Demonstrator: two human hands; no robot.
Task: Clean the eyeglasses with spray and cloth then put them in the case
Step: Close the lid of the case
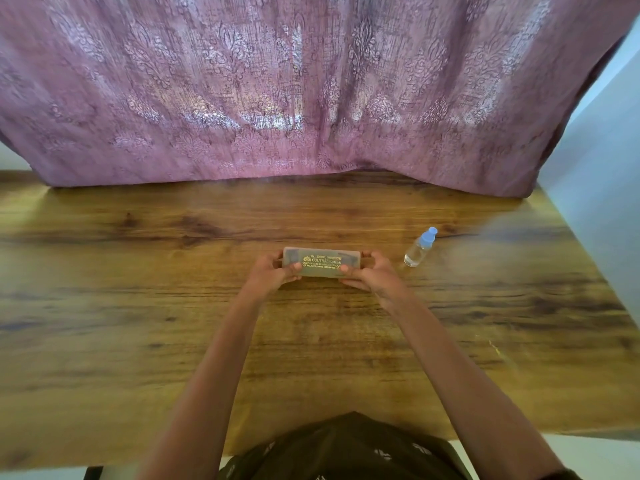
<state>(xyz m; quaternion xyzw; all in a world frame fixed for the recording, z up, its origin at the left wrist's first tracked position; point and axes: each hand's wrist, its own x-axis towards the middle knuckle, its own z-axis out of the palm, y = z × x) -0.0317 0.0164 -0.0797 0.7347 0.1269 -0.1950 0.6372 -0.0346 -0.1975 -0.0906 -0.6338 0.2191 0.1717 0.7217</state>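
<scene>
As both grips curled round the ends of the shut case (322, 260), the left hand (273, 273) held its 9 o'clock end and the right hand (372, 273) its 3 o'clock end, over the middle of the table (173, 323); the spray bottle (419, 249) stood near, at 2 o'clock.

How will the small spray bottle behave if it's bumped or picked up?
The spray bottle stands upright on a narrow base beside the eyeglasses case, so a side bump would probably tip it. Its round body would likely roll once down. Small and clear-walled, it is probably light.
</scene>
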